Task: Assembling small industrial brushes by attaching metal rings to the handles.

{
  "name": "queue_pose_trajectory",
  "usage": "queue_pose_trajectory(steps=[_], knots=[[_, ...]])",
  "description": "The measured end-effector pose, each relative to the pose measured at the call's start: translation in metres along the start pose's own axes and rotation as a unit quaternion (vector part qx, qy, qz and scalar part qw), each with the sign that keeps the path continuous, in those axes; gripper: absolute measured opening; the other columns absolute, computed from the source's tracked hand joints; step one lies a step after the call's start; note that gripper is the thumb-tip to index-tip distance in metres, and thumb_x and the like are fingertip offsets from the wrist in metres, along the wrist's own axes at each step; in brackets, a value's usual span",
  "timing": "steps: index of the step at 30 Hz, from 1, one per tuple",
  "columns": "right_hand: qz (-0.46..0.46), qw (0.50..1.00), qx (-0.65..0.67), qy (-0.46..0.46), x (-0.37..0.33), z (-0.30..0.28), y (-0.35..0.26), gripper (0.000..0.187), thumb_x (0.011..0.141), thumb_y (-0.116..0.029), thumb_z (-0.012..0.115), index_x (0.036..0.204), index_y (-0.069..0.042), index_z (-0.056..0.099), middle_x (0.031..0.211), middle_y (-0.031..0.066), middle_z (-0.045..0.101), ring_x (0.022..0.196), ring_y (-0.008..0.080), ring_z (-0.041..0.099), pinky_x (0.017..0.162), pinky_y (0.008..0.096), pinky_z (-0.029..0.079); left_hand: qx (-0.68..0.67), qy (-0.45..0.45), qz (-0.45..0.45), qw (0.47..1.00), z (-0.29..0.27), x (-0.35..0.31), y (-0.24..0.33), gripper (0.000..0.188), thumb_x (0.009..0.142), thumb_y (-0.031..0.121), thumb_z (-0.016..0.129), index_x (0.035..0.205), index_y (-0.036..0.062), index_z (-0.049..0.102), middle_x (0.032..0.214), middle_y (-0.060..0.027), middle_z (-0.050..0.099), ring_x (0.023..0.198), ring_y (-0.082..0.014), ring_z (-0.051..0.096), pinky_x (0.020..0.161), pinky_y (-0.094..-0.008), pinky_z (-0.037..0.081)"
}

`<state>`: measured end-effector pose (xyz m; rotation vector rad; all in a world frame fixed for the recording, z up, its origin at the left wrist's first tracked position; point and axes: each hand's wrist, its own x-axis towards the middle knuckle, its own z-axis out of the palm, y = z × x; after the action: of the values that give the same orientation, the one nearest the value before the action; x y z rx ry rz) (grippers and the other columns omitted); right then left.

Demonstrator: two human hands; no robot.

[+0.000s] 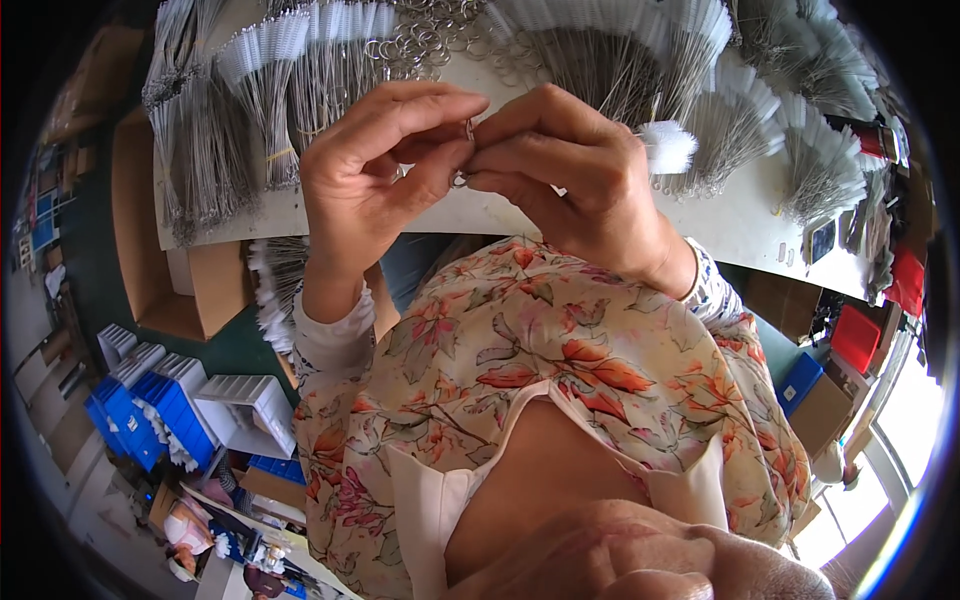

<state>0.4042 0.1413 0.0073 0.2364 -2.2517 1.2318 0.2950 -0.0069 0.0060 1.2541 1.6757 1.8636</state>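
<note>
Silver metal, small ring (461,180): one, up between the two hands above the table's near edge, mostly hidden by fingertips. Left hand (365,165): thumb and forefinger pinched on it. Right hand (570,150): fingertips closed on it from the other side; whether they also grip a wire cannot be told. Handling, by judgement: light, stiff, smooth enough to slip, hard to break; best held at the rim, between thumb and fingertip.

White brush (668,148): one, bristles showing just beside the right hand; its wire is hidden from where I stand.

Loose rings (410,45): one heap, beyond the hands. Bundled brushes (295,45): many, thin wire stems, pale bristles, spread along both sides.

Table (450,215): pale, flat top. Flowered cloth (560,330): one, worn over the person's front.

Room: cardboard box (220,290), open, left of the table; blue bins (125,425) and a grey crate (250,410) behind it; green floor (100,270); red bin (856,345), right; bright window (910,385) beyond.
</note>
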Motion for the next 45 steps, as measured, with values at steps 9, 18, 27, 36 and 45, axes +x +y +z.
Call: queue_pose_trajectory(steps=[9,18,27,36,45], knots=[[0.312,0.866,0.391,-0.011,0.012,-0.011,-0.007,0.02,0.086,-0.018,0.062,0.091,0.0,0.065,0.077,0.0035,0.064,0.055,0.0038,0.048,0.048,0.0172,0.04,0.069,0.056,0.072,0.993,0.008,0.001,0.004,0.031,0.071,-0.015,0.059,0.101,-0.0065,0.062,0.097,-0.0139,0.063,0.083,-0.0181,0.065,0.073,-0.0246,0.055],[0.336,0.878,0.337,-0.05,0.017,-0.005,0.006,0.016,0.082,-0.016,0.066,0.086,0.0,0.064,0.071,0.0021,0.062,0.054,0.0049,0.052,0.048,0.0185,0.041,0.053,0.033,0.027,0.998,-0.004,0.004,-0.005,0.032,0.074,-0.014,0.058,0.104,-0.005,0.062,0.099,-0.0124,0.063,0.082,-0.0141,0.063,0.07,-0.0231,0.054],[0.178,0.981,0.061,-0.042,-0.041,0.067,0.052,0.009,0.076,-0.009,0.067,0.082,-0.002,0.065,0.074,0.0057,0.063,0.06,0.0151,0.059,0.054,0.0278,0.047,0.421,0.013,-0.227,0.878,-0.081,0.044,-0.082,0.026,0.083,0.028,0.062,0.083,0.0021,0.065,0.075,-0.01,0.065,0.07,-0.0134,0.063,0.059,-0.0264,0.048],[0.082,0.935,-0.337,-0.071,0.0,0.01,0.111,0.014,0.082,-0.021,0.055,0.083,-0.01,0.063,0.08,0.0075,0.061,0.072,0.0244,0.062,0.058,0.0341,0.051,0.577,-0.009,-0.193,0.793,-0.094,0.019,-0.109,0.02,0.08,0.027,0.059,0.081,0.0074,0.063,0.075,-0.01,0.065,0.068,-0.0264,0.063,0.062,-0.0336,0.046],[0.275,0.901,-0.291,-0.165,0.026,-0.003,0.157,0.025,0.077,-0.031,0.057,0.087,-0.011,0.066,0.085,0.0109,0.066,0.08,0.0307,0.062,0.069,0.0409,0.049,0.043,0.228,-0.113,0.966,-0.1,0.019,-0.053,0.018,0.09,0.014,0.051,0.104,0.0054,0.059,0.073,-0.0026,0.054,0.059,-0.01,0.056,0.055,-0.0266,0.055]])
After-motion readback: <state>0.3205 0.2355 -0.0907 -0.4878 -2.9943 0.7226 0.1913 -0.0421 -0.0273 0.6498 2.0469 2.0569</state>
